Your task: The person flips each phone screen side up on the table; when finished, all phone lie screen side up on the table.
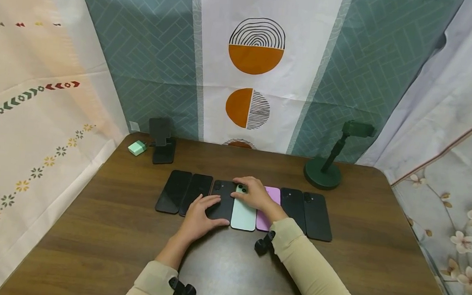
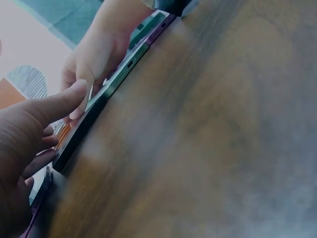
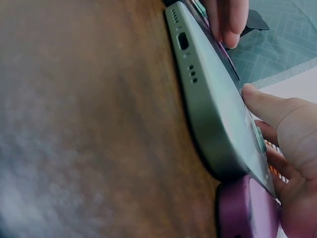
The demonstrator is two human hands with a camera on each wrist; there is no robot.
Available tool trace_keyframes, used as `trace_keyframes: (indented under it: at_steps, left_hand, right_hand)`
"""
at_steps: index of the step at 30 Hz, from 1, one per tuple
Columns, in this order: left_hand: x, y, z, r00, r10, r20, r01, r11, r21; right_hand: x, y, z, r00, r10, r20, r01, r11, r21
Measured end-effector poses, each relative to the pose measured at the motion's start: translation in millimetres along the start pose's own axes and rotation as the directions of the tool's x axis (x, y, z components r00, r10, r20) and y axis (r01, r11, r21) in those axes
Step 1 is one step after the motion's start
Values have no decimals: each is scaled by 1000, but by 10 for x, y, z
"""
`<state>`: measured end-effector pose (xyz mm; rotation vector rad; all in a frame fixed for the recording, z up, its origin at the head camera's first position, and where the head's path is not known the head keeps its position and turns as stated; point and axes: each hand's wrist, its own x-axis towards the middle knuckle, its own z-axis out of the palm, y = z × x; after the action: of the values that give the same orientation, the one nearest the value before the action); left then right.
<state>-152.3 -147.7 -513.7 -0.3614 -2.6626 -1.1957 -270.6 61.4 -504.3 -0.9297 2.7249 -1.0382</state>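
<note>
Mid-frame, your left hand spreads loosely over a black phone; your right hand partly hides the adjoining mint phone, whether pinching you cannot tell. Below, tabletop runs to the frame's bottom, where your sleeves are cut off.

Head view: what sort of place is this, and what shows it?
Probably an indoor tabletop workspace screened by fabric: a brown wood-grain table, a teal-and-white patterned cloth hanging behind it, and a row of flat, rectangular black, mint-green and lilac phones.

Brown table, teal backdrop, floral curtain
</note>
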Motion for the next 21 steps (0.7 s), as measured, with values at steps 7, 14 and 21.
trace_keyframes:
  at_steps: [7, 14, 21]
  left_hand:
    - [-13, -22, -4, 999, -33, 33, 33, 999, -23]
    - [-12, -31, -17, 999, -35, 30, 36, 999, -31]
    - [-25, -59, -16, 999, -43, 19, 44, 997, -57]
  right_hand:
    - [2, -12, 14, 1000, -2, 17, 2, 1000, -8]
    - [12, -46, 24, 1000, 16, 6, -15, 1000, -3]
    - [32, -65, 40, 999, 39, -28, -35, 990, 134]
